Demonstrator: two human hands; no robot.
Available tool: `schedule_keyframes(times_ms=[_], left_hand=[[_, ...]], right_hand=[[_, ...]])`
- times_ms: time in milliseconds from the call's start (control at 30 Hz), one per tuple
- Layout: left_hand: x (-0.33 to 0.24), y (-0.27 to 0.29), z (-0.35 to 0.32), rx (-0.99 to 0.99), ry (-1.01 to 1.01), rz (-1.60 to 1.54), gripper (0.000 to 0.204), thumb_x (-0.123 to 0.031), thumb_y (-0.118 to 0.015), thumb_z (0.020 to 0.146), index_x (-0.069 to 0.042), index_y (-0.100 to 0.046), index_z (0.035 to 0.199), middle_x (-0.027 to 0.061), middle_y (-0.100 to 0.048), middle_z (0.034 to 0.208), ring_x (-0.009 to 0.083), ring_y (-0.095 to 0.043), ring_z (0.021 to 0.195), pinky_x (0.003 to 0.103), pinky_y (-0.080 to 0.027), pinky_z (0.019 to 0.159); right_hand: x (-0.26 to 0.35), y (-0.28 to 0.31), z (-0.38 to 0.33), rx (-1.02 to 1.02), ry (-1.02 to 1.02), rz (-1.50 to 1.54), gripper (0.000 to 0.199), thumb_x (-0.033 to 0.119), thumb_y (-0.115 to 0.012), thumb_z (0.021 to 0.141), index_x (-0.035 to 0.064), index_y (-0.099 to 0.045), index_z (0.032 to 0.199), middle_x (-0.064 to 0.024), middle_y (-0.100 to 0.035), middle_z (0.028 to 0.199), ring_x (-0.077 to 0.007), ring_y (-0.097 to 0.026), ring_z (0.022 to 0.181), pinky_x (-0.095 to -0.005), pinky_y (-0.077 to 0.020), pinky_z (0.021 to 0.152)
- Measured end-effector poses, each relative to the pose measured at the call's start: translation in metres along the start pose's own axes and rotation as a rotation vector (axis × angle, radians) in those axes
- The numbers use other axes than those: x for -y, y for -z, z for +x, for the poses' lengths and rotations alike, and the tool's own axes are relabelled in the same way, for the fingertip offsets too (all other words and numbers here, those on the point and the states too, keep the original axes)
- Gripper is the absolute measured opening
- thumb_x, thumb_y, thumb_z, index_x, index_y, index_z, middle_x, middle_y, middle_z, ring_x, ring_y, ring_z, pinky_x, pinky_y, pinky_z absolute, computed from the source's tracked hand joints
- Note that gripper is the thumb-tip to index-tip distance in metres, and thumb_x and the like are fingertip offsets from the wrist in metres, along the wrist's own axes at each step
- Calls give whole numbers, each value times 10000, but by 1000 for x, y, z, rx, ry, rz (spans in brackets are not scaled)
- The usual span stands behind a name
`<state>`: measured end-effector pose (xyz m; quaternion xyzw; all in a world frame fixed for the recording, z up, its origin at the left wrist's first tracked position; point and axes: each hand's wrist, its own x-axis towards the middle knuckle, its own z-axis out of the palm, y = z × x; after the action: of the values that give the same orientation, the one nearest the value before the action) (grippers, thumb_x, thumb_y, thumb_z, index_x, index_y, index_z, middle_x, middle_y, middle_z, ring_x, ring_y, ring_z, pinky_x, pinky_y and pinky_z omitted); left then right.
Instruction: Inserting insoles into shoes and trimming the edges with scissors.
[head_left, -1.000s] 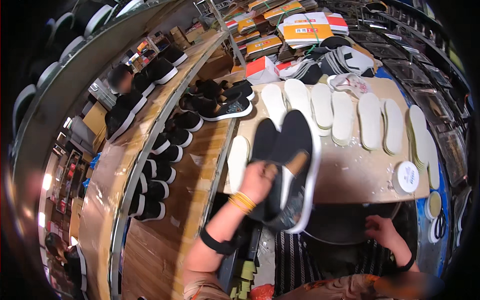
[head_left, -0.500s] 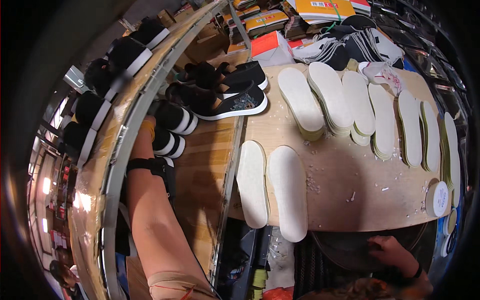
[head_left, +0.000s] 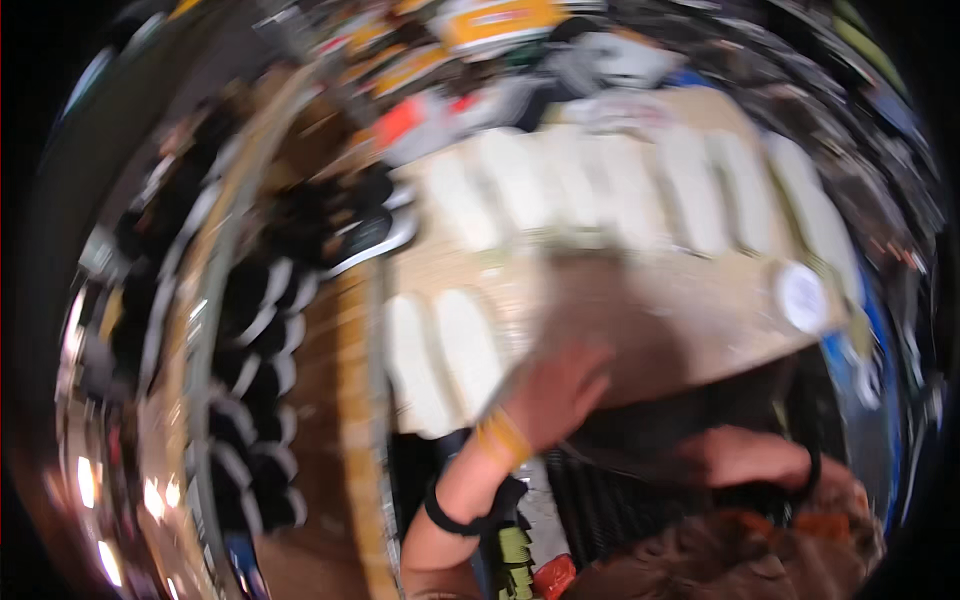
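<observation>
Pale insoles, a pair [head_left: 440, 360], lie side by side at the near left edge of the counter [head_left: 690, 300]. Half a second ago the left arm reached out toward the shoe rack; now the left hand [head_left: 555, 395] is back just right of that pair, its grip loose and empty. The right hand [head_left: 745, 458] rests below the counter edge; its grip cannot be told through blur. Beyond the pair a row of insoles [head_left: 620, 185] spans the counter; black shoes [head_left: 250, 330] fill the rack to its left.

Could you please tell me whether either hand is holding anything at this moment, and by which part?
The left hand looks empty, hovering by the white insoles at the table's near edge. The right hand is too blurred to tell.
</observation>
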<state>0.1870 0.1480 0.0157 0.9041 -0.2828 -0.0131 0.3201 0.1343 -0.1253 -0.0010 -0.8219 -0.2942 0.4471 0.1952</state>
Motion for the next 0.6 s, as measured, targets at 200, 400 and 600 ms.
schedule_keyframes(times_ms=[200, 400, 600], left_hand=[[-57, -148, -28, 291, 63, -75, 321, -224, -585, 811, -14, -544, 1051, 188, -570, 965, 359, -554, 896, 402, -461, 745], [-108, -227, -20, 101, 221, 250, 250, -222, -494, 870, -23, -621, 952, 156, -641, 873, 309, -619, 776, 388, -487, 651], [-113, -231, -23, 172, 280, 381, 284, -258, -469, 885, -22, -626, 896, 205, -606, 706, 376, -578, 604, 418, -460, 510]], right_hand=[[-98, 19, -67, -312, 158, 119, 450, 258, -585, 764, 58, -493, 1156, -169, -589, 1002, -344, -569, 898, -409, -455, 770], [-300, 40, -276, -1400, -645, -23, 292, 158, -548, 740, 49, -569, 1011, -181, -604, 944, -342, -578, 896, -437, -465, 746], [-429, 47, -360, -1271, -1104, 63, 591, 413, -648, 693, 98, -475, 1162, -148, -604, 1009, -323, -577, 929, -407, -449, 801]])
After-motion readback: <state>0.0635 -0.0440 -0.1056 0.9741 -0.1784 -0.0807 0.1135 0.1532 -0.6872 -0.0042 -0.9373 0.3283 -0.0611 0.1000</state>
